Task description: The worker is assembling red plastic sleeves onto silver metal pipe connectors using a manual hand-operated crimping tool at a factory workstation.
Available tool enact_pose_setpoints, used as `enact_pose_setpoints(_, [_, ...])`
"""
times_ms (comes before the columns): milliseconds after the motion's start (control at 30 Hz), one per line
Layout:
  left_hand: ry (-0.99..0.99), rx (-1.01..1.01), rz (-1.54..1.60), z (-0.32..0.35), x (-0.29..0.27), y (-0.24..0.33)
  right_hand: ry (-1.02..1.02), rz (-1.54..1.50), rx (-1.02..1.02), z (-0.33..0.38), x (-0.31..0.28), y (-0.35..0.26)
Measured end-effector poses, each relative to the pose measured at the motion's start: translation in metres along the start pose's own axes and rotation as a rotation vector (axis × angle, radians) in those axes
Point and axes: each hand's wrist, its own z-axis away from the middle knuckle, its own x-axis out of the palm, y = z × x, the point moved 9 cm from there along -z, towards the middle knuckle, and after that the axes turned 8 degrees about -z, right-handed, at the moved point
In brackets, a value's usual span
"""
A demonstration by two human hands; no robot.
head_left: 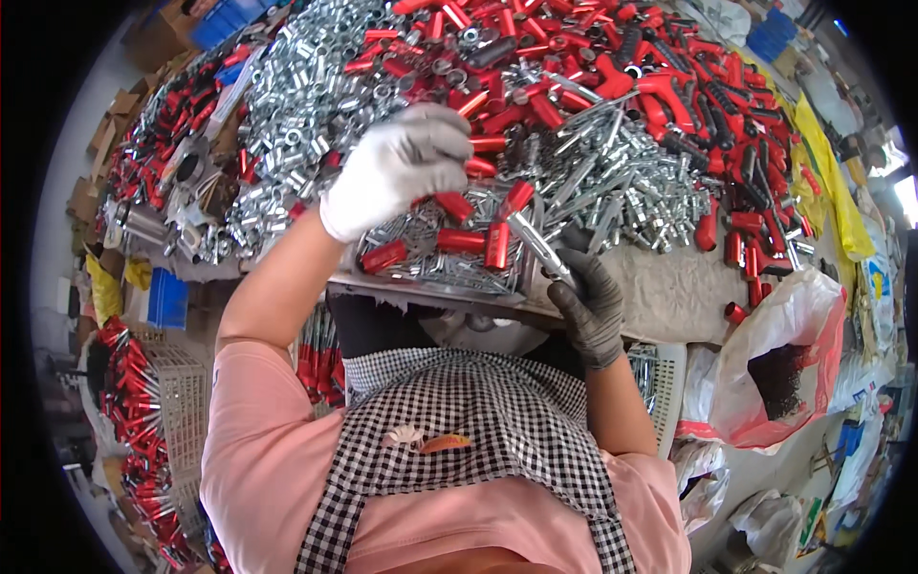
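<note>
L hand [400, 167] nr red sleeves [489, 143], can't tell grip; R hand [594, 306] pinching silver rod [538, 246].

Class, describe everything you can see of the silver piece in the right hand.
The silver piece is slim, straight and shiny, and looks like metal. It is tilted: its lower end is held in the grey-gloved right hand, while its upper end points away from the person and leftward. Red cylinders are close to that upper end; whether one touches or joins it is unclear.
</note>
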Motion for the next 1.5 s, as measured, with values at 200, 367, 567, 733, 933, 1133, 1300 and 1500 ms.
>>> enact_pose_setpoints(200, [-0.134, 0.159, -0.086, 0.053, 0.016, 0.017, -0.118, 0.063, 0.173, 0.006, 0.026, -0.003])
enact_pose_setpoints(367, [-0.264, 0.130, -0.231, 0.065, 0.036, 0.015, -0.227, 0.291, 0.008, 0.006, 0.037, -0.018])
enact_pose_setpoints(567, [-0.448, 0.371, -0.264, 0.076, 0.084, 0.027, -0.282, 0.265, 0.035, 0.006, 0.067, -0.027])
enact_pose_setpoints(733, [-0.557, 0.143, -0.220, 0.052, 0.084, 0.016, -0.275, 0.633, -0.246, -0.002, 0.064, -0.048])
enact_pose_setpoints(933, [-0.729, 0.194, -0.393, 0.039, 0.106, 0.004, -0.185, 0.291, -0.012, -0.001, 0.043, -0.001])
enact_pose_setpoints(1133, [-0.652, 0.323, -0.455, 0.007, 0.112, 0.001, -0.106, 0.081, 0.211, -0.013, 0.023, 0.026])
enact_pose_setpoints(1300, [-0.876, 0.149, -0.409, -0.048, 0.109, -0.015, 0.018, 0.106, 0.117, -0.017, -0.009, 0.047])
enact_pose_setpoints(1500, [-0.485, 0.153, -0.586, -0.133, 0.088, -0.033, 0.002, -0.050, 0.211, -0.013, -0.009, 0.047])
